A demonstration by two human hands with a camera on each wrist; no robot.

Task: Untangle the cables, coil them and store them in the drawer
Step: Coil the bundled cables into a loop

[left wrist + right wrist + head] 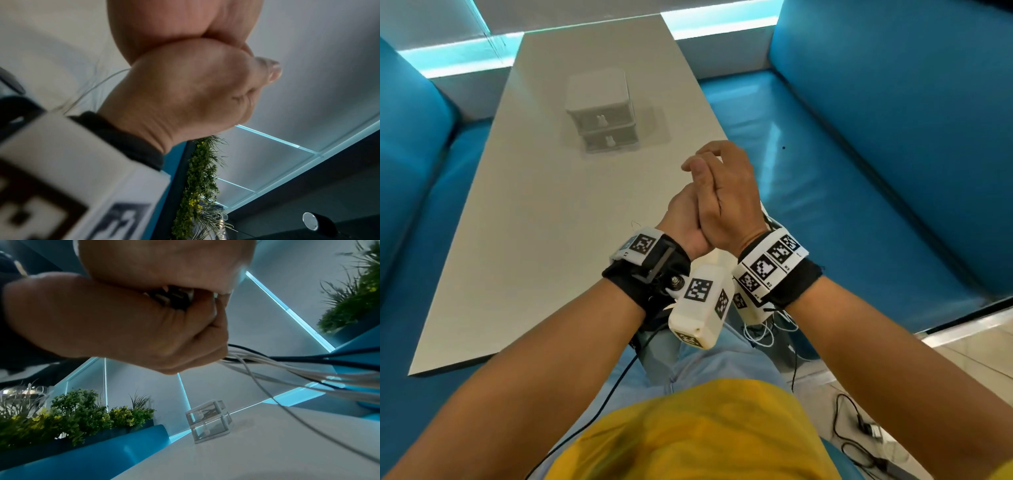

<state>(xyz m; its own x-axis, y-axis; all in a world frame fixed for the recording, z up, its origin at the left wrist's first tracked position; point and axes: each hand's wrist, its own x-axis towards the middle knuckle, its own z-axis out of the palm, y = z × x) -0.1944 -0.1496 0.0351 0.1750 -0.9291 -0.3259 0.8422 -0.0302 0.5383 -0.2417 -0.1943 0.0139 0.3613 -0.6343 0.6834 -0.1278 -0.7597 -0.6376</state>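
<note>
Both hands are clasped together above the right edge of the white table [524, 240]. My left hand [685, 212] [102, 316] is a fist round a bundle of black and white cables [277, 363], which trail out of it toward the right wrist. My right hand [729, 192] [164, 261] curls over the left one, with a dark plug [174, 296] squeezed between them. Loops of white cable [767, 329] hang below the right wrist. The small white drawer unit [602, 113] [207, 420] stands further along the table with both drawers pushed in.
Blue padded benches [876, 171] run along both sides of the table. A black cable with an adapter [869, 428] lies on the floor at lower right. Another black lead [619, 373] crosses my lap. Green plants [72, 415] line the bench back.
</note>
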